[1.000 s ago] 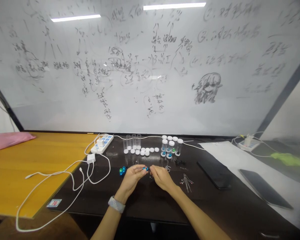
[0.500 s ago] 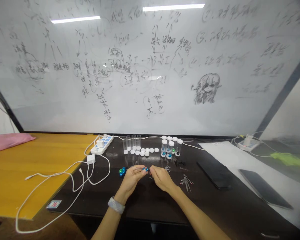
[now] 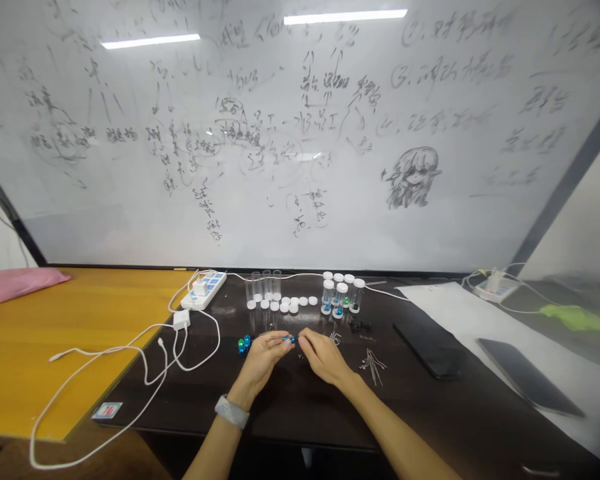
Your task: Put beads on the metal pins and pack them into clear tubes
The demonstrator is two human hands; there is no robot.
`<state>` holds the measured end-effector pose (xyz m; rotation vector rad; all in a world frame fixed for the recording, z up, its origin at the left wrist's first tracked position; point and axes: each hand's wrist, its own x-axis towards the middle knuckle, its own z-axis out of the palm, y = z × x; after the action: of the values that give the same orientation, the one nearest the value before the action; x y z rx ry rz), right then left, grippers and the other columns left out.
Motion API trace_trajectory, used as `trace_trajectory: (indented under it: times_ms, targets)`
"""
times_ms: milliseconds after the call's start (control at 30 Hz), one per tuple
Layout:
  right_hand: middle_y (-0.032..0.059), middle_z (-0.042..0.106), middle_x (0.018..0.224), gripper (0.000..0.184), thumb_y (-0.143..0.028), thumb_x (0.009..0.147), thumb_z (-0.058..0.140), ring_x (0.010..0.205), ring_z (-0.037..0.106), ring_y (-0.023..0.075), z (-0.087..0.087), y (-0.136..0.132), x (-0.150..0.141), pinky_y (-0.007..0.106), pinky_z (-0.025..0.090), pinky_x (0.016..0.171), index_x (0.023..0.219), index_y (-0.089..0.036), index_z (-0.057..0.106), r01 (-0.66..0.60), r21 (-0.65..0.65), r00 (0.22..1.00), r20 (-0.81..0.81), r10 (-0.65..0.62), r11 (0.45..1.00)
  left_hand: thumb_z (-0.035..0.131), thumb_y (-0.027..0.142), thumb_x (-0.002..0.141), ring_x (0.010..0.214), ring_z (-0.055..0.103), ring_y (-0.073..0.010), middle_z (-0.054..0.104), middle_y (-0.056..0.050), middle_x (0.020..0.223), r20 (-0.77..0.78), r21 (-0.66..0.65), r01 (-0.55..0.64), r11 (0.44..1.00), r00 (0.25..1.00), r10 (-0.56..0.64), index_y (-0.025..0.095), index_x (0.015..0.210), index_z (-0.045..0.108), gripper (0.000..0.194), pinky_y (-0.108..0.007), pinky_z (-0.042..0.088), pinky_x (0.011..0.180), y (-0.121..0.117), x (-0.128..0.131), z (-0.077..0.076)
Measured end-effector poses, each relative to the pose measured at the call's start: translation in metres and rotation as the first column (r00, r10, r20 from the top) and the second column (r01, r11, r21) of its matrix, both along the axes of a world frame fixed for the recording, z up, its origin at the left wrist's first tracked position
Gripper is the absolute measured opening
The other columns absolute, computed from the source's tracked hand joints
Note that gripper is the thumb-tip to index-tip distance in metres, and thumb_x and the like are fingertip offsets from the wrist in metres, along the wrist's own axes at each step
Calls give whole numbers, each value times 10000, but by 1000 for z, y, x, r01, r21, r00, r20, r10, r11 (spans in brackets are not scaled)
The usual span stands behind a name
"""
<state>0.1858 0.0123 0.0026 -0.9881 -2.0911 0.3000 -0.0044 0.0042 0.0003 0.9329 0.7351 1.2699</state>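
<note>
My left hand (image 3: 264,359) is closed in a pinch around a small shiny blue metallic part (image 3: 290,339), whose end sticks out past the fingertips. Close to that end is my right hand (image 3: 323,356), its fingertips pressed together; what they hold, if anything, is too small to make out. Left of my hands lie several blue and green shiny pieces (image 3: 245,344). Bent metal keys (image 3: 335,338) lie just behind my right hand. To its right, thin metal tools (image 3: 373,365) are spread in a fan.
Clear tubes (image 3: 267,285), several white caps (image 3: 294,309) and capped tubes with coloured parts (image 3: 341,293) stand at the back. Small black pieces (image 3: 360,325) lie nearby. A black flat device (image 3: 427,350) and a phone-like slab (image 3: 530,377) are right; a power strip (image 3: 205,290) and white cable (image 3: 145,360) left.
My hands stay almost in place, fingertips still close together at the blue part. Nothing else on the table has visibly moved.
</note>
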Motion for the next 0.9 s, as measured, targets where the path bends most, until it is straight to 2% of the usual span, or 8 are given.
trace_trajectory:
  times_ms: [67,133,233,333,400,533,633,900]
  targets:
    - [12,638,813,165,-339,1010,450,713,605,173,4,-3,3,273,440,678,999,-218,562,-7,32,1000,-4,7,999,905,225,629,868,724,-198,772,-109,943,18,-13,-6,1000,1000,7,126,950,729,379,-310,527,887,1,0,-1]
    - [30,646,866,154,-334,1003,464,761,613,184,5,-4,4,281,449,705,1053,-221,554,-31,67,999,16,30,997,909,221,620,869,723,-197,772,-109,941,29,-20,-6,1000,1000,6,125,945,727,385,-309,525,892,1,0,-2]
    - [40,641,845,239,-321,1036,377,780,616,187,0,-1,2,283,444,718,943,-218,572,-47,82,998,56,43,996,910,215,617,875,719,-199,768,-114,947,10,-7,19,1000,1000,-19,116,939,729,382,-308,522,895,-1,1,-1]
    - [15,612,715,424,-312,1065,275,695,606,167,-5,3,-1,269,427,688,745,-214,535,-47,20,997,61,46,999,904,223,629,877,717,-205,766,-118,943,-23,17,31,999,999,-31,111,929,733,363,-315,524,888,-3,1,1]
    - [3,604,681,455,-310,1069,252,661,601,159,-5,4,-1,265,417,668,713,-212,519,-33,-15,998,54,34,999,901,231,634,871,717,-203,766,-114,942,-31,16,20,1000,999,-19,115,932,735,360,-316,526,881,-2,1,0]
    - [8,636,791,196,-338,1020,424,699,605,170,3,-2,3,269,428,670,957,-217,565,-3,28,1000,28,2,1000,905,239,631,876,717,-197,769,-105,950,3,-11,3,1000,1000,-3,131,952,737,378,-313,522,888,0,0,-2]
    - [29,645,871,144,-326,997,472,763,615,184,6,-5,5,279,445,702,1053,-221,555,-32,83,998,48,28,996,910,229,621,873,717,-192,770,-100,940,25,-18,11,1000,1000,-10,132,934,735,372,-306,520,889,1,-1,-2]
    - [1,606,699,433,-283,1066,272,671,604,157,-4,2,-1,255,421,667,727,-215,534,-44,12,998,49,43,999,916,244,606,852,718,-203,769,-111,922,-27,11,18,1000,999,-18,120,916,742,376,-323,525,876,-2,1,0]
